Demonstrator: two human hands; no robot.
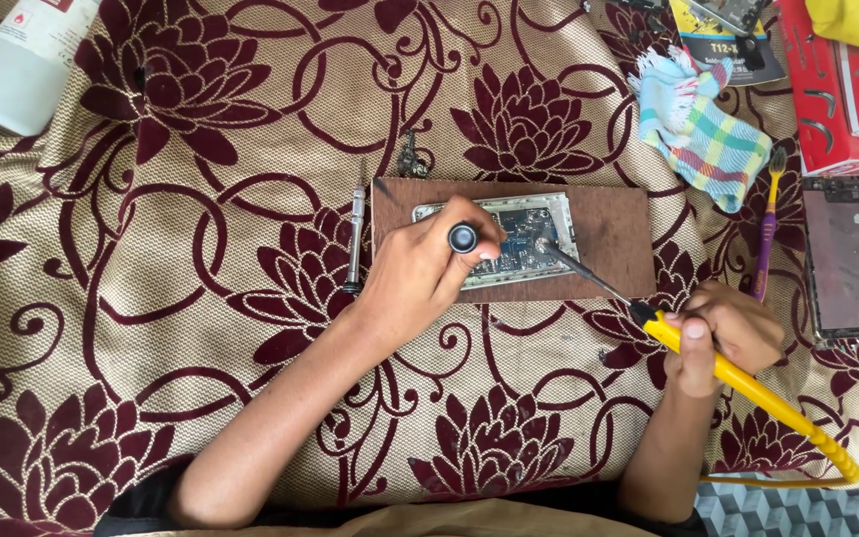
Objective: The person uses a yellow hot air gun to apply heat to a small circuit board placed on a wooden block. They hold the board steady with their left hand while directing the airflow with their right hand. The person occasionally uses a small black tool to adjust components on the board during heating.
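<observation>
An opened phone body (524, 239) with its circuit board exposed lies on a brown board (613, 239) on a floral cloth. My left hand (420, 273) rests on the phone's left part and holds a small dark round-ended tool (463, 237) upright over the board. My right hand (728, 333) grips a yellow-handled soldering iron (738, 378). Its metal tip (549, 247) touches the circuit board near the middle. The iron's yellow cable runs off to the lower right.
A silver screwdriver (355, 234) lies left of the board. A checked cloth (703, 124), a purple-handled toothbrush (768, 224), a phone frame (844, 261) and red boxes (847, 89) sit to the right. A white bottle (17, 60) lies top left.
</observation>
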